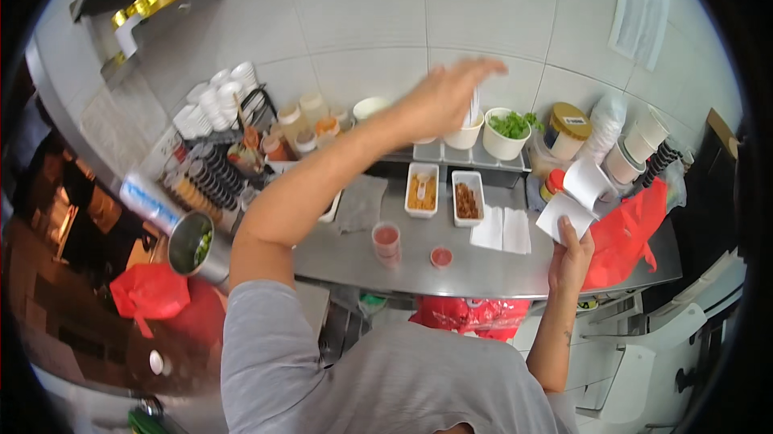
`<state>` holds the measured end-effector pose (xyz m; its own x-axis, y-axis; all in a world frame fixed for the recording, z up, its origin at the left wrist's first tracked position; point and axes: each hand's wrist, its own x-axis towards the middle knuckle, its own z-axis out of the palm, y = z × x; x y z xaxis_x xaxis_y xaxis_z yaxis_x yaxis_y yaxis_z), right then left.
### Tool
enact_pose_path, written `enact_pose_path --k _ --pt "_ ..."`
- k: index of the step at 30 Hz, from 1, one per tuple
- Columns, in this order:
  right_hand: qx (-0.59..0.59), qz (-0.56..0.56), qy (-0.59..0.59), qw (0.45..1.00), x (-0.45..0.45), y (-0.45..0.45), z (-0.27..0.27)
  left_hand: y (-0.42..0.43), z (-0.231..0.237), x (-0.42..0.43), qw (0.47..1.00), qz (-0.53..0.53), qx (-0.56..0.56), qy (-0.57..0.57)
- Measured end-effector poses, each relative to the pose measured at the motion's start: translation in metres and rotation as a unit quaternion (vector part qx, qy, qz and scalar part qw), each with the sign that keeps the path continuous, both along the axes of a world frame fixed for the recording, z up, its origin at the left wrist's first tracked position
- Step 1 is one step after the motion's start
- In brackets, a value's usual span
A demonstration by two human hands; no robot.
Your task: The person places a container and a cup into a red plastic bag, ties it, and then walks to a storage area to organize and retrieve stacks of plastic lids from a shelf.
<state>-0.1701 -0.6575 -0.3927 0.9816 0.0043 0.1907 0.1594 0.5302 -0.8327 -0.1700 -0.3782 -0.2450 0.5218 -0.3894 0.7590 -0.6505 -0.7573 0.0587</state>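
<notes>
My left hand (pixel 450 99) is stretched over the back of the steel counter (pixel 338 265), above a white paper tub (pixel 464 137) with a white utensil in it. Motion blurs this hand, so its hold on the utensil is unclear. To its right, green herbs (pixel 511 125) fill another white tub. My right hand (pixel 572 250) grips white paper (pixel 566 216) beside a red plastic bag (pixel 628 241). In front of the tubs lie a tray of yellow crumbs (pixel 421 190) with a scoop and a tray of brown food bits (pixel 468 199). Cups of red sauce (pixel 386 241) stand nearer me.
Sauce bottles (pixel 291 120) and stacked black cups (pixel 211 174) crowd the left side. A metal pot (pixel 192 244) with green pieces stands beyond my left elbow. A grey cloth (pixel 360 203) and folded white papers (pixel 500 229) lie on the counter. A gold-lidded jar (pixel 567 131) is at back right.
</notes>
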Motion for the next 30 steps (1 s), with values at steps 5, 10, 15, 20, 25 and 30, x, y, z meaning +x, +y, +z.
enact_pose_path --k 5,10,15,20,25,30 --pt "-0.028 -0.056 0.004 0.998 -0.001 0.020 -0.013 0.048 0.113 0.116 0.972 -0.036 -0.018 -0.233" --pt "-0.038 -0.113 0.043 0.992 -0.017 0.031 -0.026 0.089 0.178 0.212 0.916 0.038 -0.213 -0.338" --pt "-0.097 -0.149 0.055 0.982 -0.019 0.019 -0.039 0.130 0.140 0.290 0.908 0.222 -0.239 -0.263" --pt "-0.111 -0.136 0.065 0.982 -0.020 0.018 -0.043 0.130 0.161 0.298 0.893 0.206 -0.220 -0.333" --pt "-0.101 -0.126 0.057 0.985 -0.018 0.032 -0.038 0.126 0.190 0.272 0.915 0.232 -0.213 -0.253" --pt "-0.113 -0.107 0.056 0.986 -0.016 0.035 -0.032 0.149 0.172 0.226 0.834 0.388 -0.107 -0.378"
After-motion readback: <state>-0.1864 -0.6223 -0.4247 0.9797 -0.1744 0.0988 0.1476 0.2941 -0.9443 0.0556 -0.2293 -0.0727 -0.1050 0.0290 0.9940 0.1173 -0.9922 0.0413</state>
